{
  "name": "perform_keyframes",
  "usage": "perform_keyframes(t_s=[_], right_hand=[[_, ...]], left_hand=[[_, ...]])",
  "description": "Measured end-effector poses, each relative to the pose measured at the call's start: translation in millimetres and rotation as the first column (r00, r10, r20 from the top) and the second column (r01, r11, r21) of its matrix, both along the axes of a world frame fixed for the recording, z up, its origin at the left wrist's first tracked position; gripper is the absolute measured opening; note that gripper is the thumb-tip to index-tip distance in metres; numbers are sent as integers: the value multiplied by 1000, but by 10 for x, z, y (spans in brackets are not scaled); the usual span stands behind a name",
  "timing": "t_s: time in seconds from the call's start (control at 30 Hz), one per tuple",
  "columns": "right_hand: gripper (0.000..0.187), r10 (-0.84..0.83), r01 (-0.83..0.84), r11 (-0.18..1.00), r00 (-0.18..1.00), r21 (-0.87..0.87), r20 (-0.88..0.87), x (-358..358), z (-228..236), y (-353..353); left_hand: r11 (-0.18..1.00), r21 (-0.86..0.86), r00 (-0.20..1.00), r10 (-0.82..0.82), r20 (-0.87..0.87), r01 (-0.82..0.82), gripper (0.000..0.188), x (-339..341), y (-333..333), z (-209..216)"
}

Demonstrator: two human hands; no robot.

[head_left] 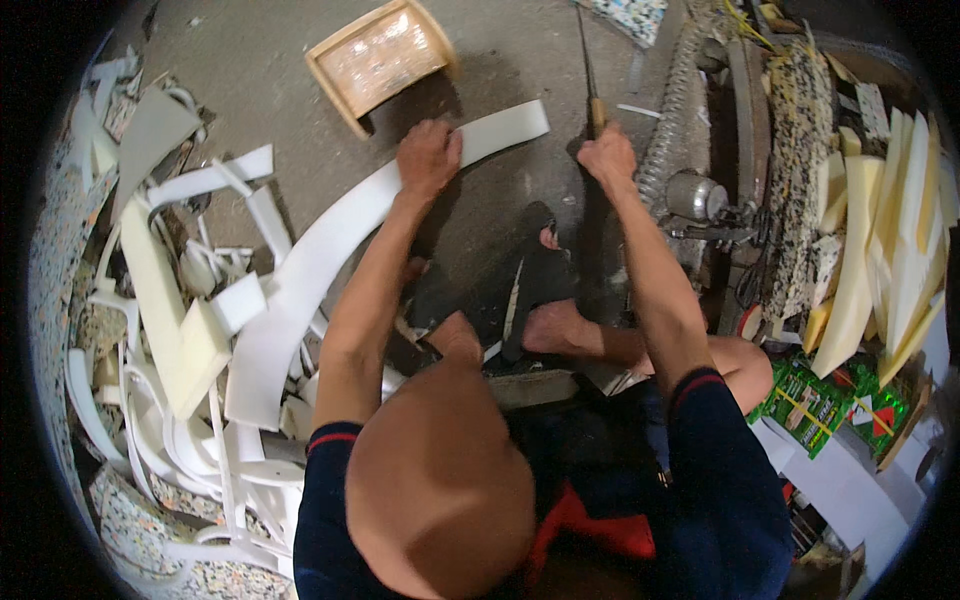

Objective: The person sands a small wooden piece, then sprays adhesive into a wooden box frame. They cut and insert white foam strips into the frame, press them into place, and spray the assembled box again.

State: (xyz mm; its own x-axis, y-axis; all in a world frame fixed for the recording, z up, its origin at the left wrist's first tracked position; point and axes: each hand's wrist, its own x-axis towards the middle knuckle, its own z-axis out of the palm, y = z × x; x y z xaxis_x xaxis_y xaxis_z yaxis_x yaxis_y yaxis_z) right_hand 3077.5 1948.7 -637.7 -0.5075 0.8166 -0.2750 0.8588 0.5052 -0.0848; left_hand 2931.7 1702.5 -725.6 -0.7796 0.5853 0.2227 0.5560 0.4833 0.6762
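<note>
A long, curved white foam strip (340, 230) runs from the scrap pile at my left toward the middle of the floor. My left hand (428, 160) is closed over its far part, with the strip's end (530, 118) sticking out to the right. In my right hand (607, 155) is a long, thin-bladed knife (590, 70), gripped by its wooden handle. The blade points away from me and stands apart from the foam. Part of the strip is hidden under my left hand and forearm.
A small wooden stool-like piece (380, 55) with a shiny top lies beyond my left hand. Foam offcuts (180, 310) heap up at the left. Metal machinery (695, 195), yellowish foam wedges (880, 230) and green packets (800, 405) are at the right. My bare feet (560, 328) are close in.
</note>
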Motion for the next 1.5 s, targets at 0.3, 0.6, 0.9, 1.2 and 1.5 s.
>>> perform_keyframes(t_s=[0.3,0.6,0.9,1.2,1.5], right_hand=[[29,-129,2,946,920,-324,-369,1007,348,-1658],[37,124,-263,875,933,-407,-337,1620,14,-1979],[38,147,-271,859,943,-435,-298,1689,-193,-2034],[37,177,-308,851,931,-426,-320,1717,-234,-1984],[38,190,-295,854,944,-429,-271,1402,-210,-1891]], left_hand=[[996,-86,989,-16,-144,3,16,29,97,-24],[996,-87,983,16,-181,-32,19,56,-31,-136],[993,-113,984,3,-176,-24,18,83,9,-56],[992,-124,976,0,-217,-27,19,80,51,-94],[993,-114,975,0,-220,-26,18,74,77,-78]])
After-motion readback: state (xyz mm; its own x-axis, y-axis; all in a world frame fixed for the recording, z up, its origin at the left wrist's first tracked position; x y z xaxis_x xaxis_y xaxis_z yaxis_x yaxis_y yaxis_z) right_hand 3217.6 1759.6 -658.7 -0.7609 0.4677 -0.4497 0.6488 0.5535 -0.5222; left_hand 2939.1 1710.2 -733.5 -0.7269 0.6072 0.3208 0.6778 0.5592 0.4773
